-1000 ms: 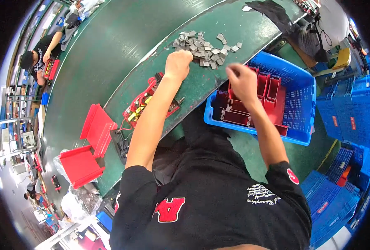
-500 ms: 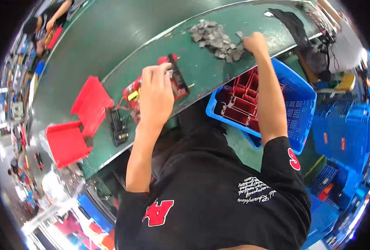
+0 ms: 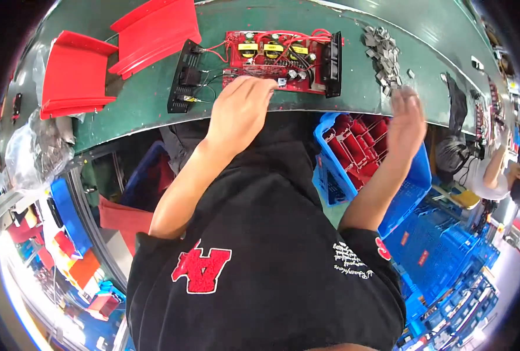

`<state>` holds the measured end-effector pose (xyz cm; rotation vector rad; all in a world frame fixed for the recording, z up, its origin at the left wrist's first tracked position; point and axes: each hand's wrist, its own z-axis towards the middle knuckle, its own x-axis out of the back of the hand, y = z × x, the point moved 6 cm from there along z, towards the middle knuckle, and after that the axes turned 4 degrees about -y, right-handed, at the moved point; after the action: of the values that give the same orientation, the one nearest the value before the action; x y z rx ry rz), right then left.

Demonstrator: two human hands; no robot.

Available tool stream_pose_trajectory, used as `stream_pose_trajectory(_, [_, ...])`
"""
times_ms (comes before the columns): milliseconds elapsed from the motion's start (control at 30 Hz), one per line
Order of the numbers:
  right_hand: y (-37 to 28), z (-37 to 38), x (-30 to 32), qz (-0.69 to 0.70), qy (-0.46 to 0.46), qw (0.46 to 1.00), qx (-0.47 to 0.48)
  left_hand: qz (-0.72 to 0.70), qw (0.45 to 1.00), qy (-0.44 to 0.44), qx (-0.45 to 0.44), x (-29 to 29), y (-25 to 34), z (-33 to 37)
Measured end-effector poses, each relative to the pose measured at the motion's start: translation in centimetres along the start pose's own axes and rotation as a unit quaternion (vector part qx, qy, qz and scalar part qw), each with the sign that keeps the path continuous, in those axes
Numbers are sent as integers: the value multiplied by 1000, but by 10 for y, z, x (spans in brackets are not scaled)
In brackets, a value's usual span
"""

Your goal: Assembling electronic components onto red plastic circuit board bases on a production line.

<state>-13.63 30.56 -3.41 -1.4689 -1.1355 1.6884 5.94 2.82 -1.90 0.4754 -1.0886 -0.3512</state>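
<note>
A red circuit board [image 3: 254, 71] with yellow-wrapped transformers [image 3: 273, 51], capacitors and red wires lies on the green bench. Wires join it to a black end panel [image 3: 184, 79] at its left, and another black panel [image 3: 332, 65] stands at its right end. My left hand [image 3: 239, 111] is at the board's near edge, its fingers closed together; what they pinch, if anything, is hidden. Beside the fingertips is a small pale square piece [image 3: 281, 82]. My right hand [image 3: 407, 120], smeared by motion, is just in front of a pile of small grey rectangular pieces [image 3: 384, 57].
Two red housing shells [image 3: 75, 73] lie at the bench's left. Below the bench edge at right, a blue crate [image 3: 336, 167] holds red metal parts [image 3: 359, 146]. A black cloth [image 3: 456, 102] lies toward the right end. Stacked blue crates [image 3: 441, 245] stand at lower right.
The view has turned, bringing the whole board into sight. My left hand has come down to the board's near edge. My right hand has drawn back from the grey pile toward me.
</note>
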Motion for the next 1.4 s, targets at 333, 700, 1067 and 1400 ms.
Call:
stream_pose_trajectory(333, [69, -91, -103, -370, -120, 921, -5, 98, 985, -37, -136, -26, -12, 26])
stream_pose_trajectory(700, [91, -71, -154, -564, -225, 756, 243, 136, 976, -122, -117, -13, -22, 44])
stream_pose_trajectory(1067, [58, -72, -123, -518, -58, 832, 191, 108, 985, -105, -82, -29, -18, 52])
stream_pose_trajectory(1400, [51, -16, -95, -568, -32, 819, 76, 114, 990, -54, -59, -21, -15, 48])
